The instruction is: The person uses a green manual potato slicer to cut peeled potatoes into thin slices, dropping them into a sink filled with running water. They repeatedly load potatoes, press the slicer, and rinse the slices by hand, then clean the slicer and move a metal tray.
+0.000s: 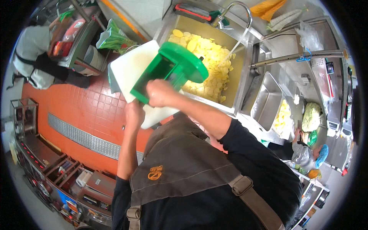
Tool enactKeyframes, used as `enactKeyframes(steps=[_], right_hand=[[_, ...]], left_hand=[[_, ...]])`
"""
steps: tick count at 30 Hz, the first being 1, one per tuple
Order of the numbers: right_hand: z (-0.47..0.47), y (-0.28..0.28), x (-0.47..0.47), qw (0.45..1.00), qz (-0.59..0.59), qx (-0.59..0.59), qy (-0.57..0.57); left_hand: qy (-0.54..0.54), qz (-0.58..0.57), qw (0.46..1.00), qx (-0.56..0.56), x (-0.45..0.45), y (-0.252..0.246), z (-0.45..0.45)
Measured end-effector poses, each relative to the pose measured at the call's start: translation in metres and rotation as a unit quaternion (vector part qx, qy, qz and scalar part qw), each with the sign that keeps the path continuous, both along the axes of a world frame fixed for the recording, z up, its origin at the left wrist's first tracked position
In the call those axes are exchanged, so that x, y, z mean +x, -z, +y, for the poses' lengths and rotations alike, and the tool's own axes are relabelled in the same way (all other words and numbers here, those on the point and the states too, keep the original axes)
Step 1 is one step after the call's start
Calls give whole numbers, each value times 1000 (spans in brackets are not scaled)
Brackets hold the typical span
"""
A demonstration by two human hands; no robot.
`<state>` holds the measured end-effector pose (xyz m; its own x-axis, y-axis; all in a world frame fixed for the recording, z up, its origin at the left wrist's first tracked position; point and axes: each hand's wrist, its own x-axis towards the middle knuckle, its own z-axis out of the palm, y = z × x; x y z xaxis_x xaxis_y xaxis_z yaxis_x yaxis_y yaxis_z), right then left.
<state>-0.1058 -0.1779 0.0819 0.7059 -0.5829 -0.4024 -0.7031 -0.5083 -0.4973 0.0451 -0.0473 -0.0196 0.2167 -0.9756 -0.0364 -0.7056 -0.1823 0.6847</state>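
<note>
A green plastic slicer body [161,64], with an open box and a broad round disc-shaped end, is tilted between my hands. My left hand [134,112] grips the lower end of the box. Over the near edge of that box, my right hand [160,92] is closed, its fingers partly hidden. Beneath the slicer lies a white cutting board [132,61], and a second white board [156,115] shows below my hands. The round end hangs over a metal sink [237,92] filled with thin yellow slices, likely potato [212,69]. Water runs from the faucet [247,14] onto them.
An empty steel pan [267,100] stands right of the sink, beside more yellow slices [283,115]. A cabbage [311,116] lies near a co-worker in a blue cap [322,155]. Another person [34,57] bends at the left. A metal floor grate [83,135] crosses the red tiles.
</note>
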Motion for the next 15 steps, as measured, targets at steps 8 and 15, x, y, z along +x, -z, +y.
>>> enactKeyframes(steps=[8,15], right_hand=[[-55,-90,-113,902,-401,-151,53],[-305,182,-218,963,-43,-173,201]], left_hand=[[-13,27,999,35,-3,-6,7],[-98,56,980,162,-9,-22,11]])
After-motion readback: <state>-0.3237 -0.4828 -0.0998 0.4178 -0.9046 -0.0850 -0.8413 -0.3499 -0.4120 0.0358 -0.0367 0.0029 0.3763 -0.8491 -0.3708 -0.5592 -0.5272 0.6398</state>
